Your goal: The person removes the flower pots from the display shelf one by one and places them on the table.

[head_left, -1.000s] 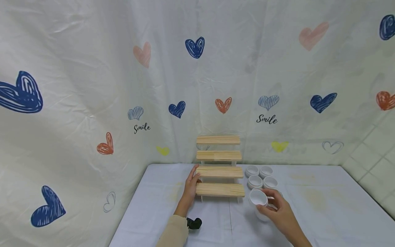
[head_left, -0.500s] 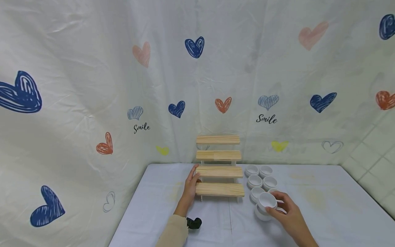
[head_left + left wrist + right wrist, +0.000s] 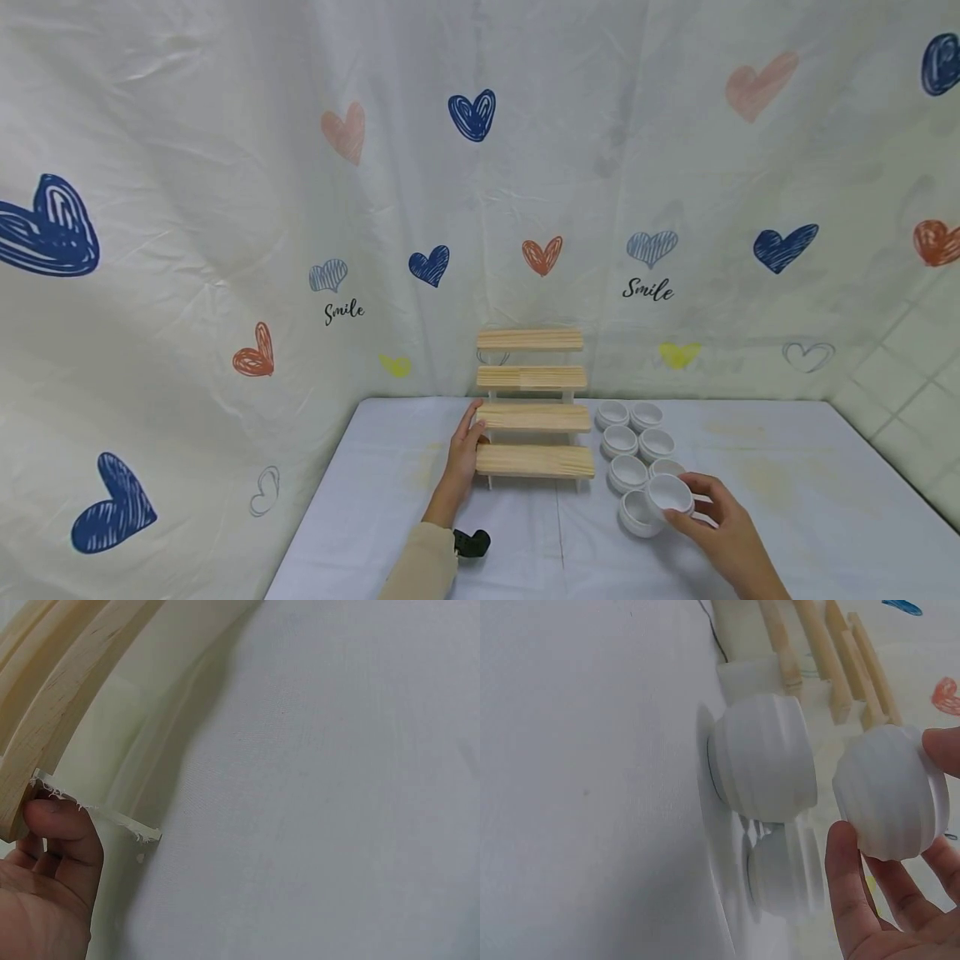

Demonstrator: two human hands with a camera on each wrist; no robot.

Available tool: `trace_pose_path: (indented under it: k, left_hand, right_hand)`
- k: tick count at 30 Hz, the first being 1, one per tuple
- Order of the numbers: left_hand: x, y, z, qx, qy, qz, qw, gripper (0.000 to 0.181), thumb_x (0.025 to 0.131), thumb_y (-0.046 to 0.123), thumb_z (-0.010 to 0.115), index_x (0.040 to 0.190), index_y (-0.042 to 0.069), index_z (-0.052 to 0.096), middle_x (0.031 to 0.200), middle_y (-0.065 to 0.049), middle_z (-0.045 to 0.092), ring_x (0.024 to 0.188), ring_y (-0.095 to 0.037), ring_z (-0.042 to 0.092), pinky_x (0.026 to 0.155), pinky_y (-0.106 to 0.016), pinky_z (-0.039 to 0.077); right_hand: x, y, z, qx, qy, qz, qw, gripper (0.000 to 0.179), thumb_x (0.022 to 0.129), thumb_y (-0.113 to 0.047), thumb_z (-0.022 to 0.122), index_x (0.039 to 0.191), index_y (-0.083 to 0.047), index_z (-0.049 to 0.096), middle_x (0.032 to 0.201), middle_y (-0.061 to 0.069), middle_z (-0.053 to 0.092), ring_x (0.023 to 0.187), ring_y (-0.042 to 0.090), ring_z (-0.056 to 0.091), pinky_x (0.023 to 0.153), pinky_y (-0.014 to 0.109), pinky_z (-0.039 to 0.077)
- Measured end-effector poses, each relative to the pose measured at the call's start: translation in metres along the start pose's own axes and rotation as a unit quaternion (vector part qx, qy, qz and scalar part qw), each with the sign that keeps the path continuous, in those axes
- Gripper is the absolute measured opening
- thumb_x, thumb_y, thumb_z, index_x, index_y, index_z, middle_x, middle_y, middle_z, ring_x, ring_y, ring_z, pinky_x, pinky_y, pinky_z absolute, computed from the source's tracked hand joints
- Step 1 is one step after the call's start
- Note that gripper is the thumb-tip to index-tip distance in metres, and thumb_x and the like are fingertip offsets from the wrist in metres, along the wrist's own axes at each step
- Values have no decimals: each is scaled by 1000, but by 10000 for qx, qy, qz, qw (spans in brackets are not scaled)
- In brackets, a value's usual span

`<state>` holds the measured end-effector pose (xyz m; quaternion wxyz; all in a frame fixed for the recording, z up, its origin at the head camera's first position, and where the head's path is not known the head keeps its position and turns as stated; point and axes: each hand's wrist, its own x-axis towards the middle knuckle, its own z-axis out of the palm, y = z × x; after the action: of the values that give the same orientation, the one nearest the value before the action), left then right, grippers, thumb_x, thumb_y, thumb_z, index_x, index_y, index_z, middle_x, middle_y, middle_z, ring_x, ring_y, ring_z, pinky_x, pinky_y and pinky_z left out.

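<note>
A four-tier stand with pale wooden shelves stands against the back of the table. My left hand grips its left side by the second shelf from the bottom; in the left wrist view the fingers curl around the shelf end beside a thin white support. With thumb and fingers, my right hand holds a small white pot, its round ribbed side showing in the right wrist view. The held pot is raised and partly overlaps another white pot on the table.
Several matching white pots stand in two columns right of the stand. A black object shows beside my left sleeve. Behind the white-covered table hangs a curtain printed with hearts.
My right hand has carried its pot rightward and slightly toward me, uncovering pots that were behind it. The left hand has stayed on the stand.
</note>
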<state>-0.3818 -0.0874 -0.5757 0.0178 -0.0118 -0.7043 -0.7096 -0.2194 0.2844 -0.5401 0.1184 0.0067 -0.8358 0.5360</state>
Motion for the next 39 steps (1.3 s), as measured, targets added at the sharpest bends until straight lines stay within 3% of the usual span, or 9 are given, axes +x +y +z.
trace_pose_path:
  k: [5,11,16,23,25,28,32,36,39]
  left_hand:
    - [-1,4,-1,-28,-101,-35,9999,49,108,35,48,156,32,42,125,-21,57,92,-16,50,85,-32,39]
    - [-13,26,-3,-79,-316,-60,9995,51,108,29,48,158,24,40,127,-31,53,90,-17,51,84,-33,41]
    - [-22,38,-4,-96,-372,-27,9993,52,108,29,49,159,23,39,127,-32,53,90,-16,51,84,-32,41]
    - [-21,34,-5,-98,-403,-4,9991,51,108,30,49,158,23,40,126,-25,54,92,-17,51,86,-33,41]
    - [-19,33,-5,-120,-399,-8,9991,51,108,30,50,157,23,41,128,-20,55,93,-18,51,86,-33,41]
    - [-19,33,-6,-123,-413,4,9991,50,108,29,50,157,23,42,129,-14,56,94,-19,53,86,-33,43]
    - [-19,33,-6,-131,-408,11,9991,50,108,29,50,157,23,42,127,-7,57,95,-19,54,85,-32,44]
    - [-17,31,-6,-157,-343,-11,9993,50,107,29,50,156,23,43,122,-6,58,92,-18,53,83,-32,44]
    - [-10,21,-4,-146,-241,-41,9996,49,108,29,50,156,25,43,120,-7,58,91,-17,52,82,-32,43]
  right_hand:
    - [1,6,-8,-21,1,159,9999,58,89,-18,81,138,-6,53,115,-25,59,97,-7,62,77,19,53]
    - [1,11,-14,-146,-128,470,9987,61,89,-23,81,141,-8,50,114,-29,59,97,-10,61,77,21,53]
    - [2,15,-19,-325,-233,702,9967,64,90,-28,80,143,-9,49,115,-31,55,96,-10,59,77,22,52]
    - [2,18,-27,-376,-511,1037,9926,66,92,-33,78,144,-9,47,115,-31,51,96,-8,57,78,24,52]
    - [3,19,-28,-403,-599,1167,9905,67,91,-34,78,144,-8,46,119,-26,53,96,-7,57,78,25,52]
    - [6,19,-28,-493,-736,1355,9868,70,91,-36,78,145,-6,44,132,-4,56,97,-3,58,78,26,53]
    - [8,22,-28,-649,-861,1456,9835,73,91,-38,78,146,-4,43,145,20,49,99,1,59,79,26,53]
    - [7,24,-26,-748,-806,1326,9850,69,91,-34,79,143,-3,45,140,19,53,97,0,59,78,24,53]
    - [5,26,-25,-807,-708,1164,9874,65,90,-29,79,141,-3,48,132,12,59,93,-3,59,77,24,53]
